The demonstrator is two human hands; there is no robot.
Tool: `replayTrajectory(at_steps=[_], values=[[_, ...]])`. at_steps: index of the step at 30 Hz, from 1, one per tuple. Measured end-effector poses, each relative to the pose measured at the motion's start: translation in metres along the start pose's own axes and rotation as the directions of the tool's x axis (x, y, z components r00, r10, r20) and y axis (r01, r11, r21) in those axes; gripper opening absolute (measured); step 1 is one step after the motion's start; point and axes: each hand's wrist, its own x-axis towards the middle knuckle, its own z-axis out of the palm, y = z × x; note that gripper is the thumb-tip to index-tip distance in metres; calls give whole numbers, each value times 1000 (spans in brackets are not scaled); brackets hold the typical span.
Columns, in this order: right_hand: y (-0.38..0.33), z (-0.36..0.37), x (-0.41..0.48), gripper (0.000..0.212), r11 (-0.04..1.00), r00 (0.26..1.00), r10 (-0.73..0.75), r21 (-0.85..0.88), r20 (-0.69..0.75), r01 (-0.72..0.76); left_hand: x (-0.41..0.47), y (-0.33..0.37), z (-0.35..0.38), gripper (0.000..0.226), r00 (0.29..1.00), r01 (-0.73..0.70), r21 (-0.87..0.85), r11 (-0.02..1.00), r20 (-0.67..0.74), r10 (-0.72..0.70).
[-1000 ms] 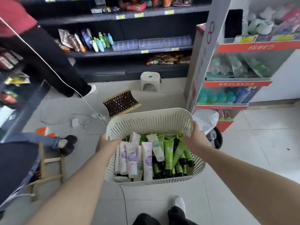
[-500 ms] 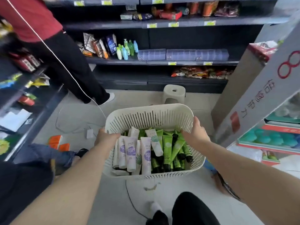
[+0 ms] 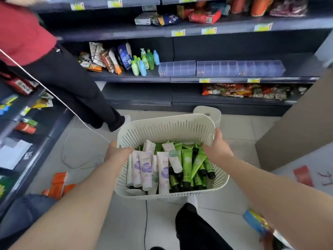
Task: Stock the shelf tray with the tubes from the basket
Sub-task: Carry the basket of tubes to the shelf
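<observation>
Tubes (image 3: 146,168), white and green, in basket (image 3: 162,129)

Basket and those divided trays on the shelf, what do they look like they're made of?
Basket: likely moulded plastic, cream and matte, with thin slotted walls and a smooth rolled rim. Divided trays: probably clear acrylic or a similar hard plastic, glossy; the dark shelf shows through their bluish walls and partitions.

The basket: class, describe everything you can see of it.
The basket is cream-white plastic, rectangular with rounded corners, its walls cut with vertical slots. It is held above the floor, the left hand and right hand gripping its side rims. Inside lie white tubes on the left and green tubes on the right.
</observation>
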Motion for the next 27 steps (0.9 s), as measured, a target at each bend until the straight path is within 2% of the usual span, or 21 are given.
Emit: replayTrajectory(at_steps=[3, 7, 13, 20, 27], values=[[-24, -9, 41, 56, 1000, 1000, 6, -4, 14, -6, 29, 28, 6, 42, 1000, 22, 32, 999, -18, -22], [-53, -21, 82, 66, 1000, 999, -8, -20, 31, 8, 59, 63, 11, 41, 1000, 27, -6, 1000, -16, -27], [-78, -30, 114, 59, 999, 999, -29, 20, 15, 29, 96, 100, 17, 36, 1000, -11, -16, 1000, -3, 11], [-98, -21, 137, 51, 999, 1000, 14, 52, -22, -13, 142, 121, 20, 39, 999, 17, 10, 1000, 32, -18], [-142, 15, 171, 55, 997, 997, 65, -26, -29, -66, 209, 114, 11, 40, 991, 94, -2, 996, 91, -94]])
